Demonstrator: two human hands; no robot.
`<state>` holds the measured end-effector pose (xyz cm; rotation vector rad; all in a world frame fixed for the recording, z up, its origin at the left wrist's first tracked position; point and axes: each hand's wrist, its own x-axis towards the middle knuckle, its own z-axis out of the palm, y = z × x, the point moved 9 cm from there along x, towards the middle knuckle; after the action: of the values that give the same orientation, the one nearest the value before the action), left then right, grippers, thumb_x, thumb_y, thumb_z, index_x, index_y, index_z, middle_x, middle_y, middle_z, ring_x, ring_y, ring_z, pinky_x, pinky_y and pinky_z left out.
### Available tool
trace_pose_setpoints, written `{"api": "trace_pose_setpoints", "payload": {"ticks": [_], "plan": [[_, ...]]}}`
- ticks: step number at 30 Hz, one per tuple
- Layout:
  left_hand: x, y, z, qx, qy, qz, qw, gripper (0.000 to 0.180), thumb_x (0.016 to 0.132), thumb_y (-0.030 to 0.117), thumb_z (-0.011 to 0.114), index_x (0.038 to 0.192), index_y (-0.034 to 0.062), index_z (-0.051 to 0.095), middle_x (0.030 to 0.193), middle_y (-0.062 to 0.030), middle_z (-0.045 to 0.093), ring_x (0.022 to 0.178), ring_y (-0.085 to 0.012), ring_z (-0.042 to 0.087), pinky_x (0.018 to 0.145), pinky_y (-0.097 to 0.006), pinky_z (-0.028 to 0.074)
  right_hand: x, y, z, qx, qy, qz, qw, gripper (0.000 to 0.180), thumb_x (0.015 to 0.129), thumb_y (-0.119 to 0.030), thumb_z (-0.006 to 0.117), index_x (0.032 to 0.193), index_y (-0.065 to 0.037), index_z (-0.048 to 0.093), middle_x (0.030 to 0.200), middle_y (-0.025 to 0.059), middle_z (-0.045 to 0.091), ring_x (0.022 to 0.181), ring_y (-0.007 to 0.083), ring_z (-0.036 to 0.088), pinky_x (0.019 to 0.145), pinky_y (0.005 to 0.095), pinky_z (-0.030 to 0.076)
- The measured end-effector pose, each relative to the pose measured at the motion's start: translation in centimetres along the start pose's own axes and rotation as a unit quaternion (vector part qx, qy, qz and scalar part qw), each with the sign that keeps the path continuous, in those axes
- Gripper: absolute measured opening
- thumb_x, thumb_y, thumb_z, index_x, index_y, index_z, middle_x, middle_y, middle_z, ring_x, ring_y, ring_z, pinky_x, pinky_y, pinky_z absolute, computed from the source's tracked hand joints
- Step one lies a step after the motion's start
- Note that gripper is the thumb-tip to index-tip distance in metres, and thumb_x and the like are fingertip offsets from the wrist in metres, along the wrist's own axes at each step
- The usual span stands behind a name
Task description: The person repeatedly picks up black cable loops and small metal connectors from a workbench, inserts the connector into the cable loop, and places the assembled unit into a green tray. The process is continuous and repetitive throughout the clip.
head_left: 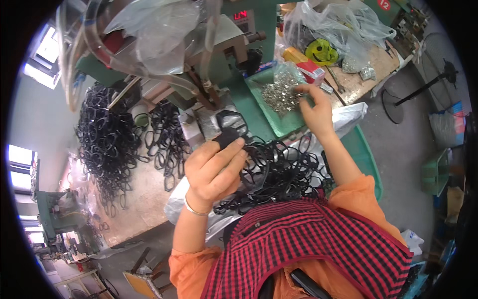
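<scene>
My left hand (214, 169) is closed, its fingers pinching a black eyeglass frame (240, 117) in front of the machine. A dark patch (227, 138) covers part of the fingertips; whether it is cloth or part of the frame is unclear. My right hand (316, 110) reaches over the green tray (285, 128), with curled fingers at the edge of a heap of small shiny metal parts (280, 95). Anything between those fingertips is too small to make out. Below both hands, many black frames (279, 174) lie tangled across my lap on silvery sheeting (177, 203).
A green bench machine (226, 37) with clear hoses stands ahead. Another large heap of black frames (107, 139) covers the left of the worktable (144, 212). Plastic bags (343, 22) and a red-and-white box (312, 73) sit beyond the tray. A stand fan (423, 89) is at right.
</scene>
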<state>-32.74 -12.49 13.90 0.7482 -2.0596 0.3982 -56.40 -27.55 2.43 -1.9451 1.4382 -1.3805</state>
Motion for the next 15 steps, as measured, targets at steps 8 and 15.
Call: {"api": "trace_pose_setpoints", "payload": {"ticks": [8, 15], "plan": [[-0.7, 0.1, 0.3, -0.009, 0.001, -0.022, 1.0, 0.027, 0.068, -0.001, 0.076, 0.094, 0.0062, 0.072, 0.102, -0.0065, 0.076, 0.078, -0.0246, 0.062, 0.07, -0.036, 0.059, -1.9, -1.4, 1.0, -0.183, -0.066, -0.033, 0.98, 0.01, 0.077, -0.009, 0.075, 0.086, -0.009, 0.073, 0.089, 0.0093, 0.065, 0.094, 0.0338, 0.062, 0.085, 0.0443, 0.051], [-8.6, -0.3, 0.8, 0.079, 0.085, -0.285, 0.952, 0.049, 0.085, 0.0, 0.073, 0.131, 0.002, 0.058, 0.131, -0.0216, 0.063, 0.116, -0.0357, 0.061, 0.096, -0.046, 0.05, -1.2, -2.2, 2.1, -0.238, -0.056, -0.064, 0.967, 0.009, 0.077, -0.012, 0.077, 0.085, -0.012, 0.073, 0.087, 0.0085, 0.063, 0.095, 0.0315, 0.061, 0.078, 0.0442, 0.053]]}}
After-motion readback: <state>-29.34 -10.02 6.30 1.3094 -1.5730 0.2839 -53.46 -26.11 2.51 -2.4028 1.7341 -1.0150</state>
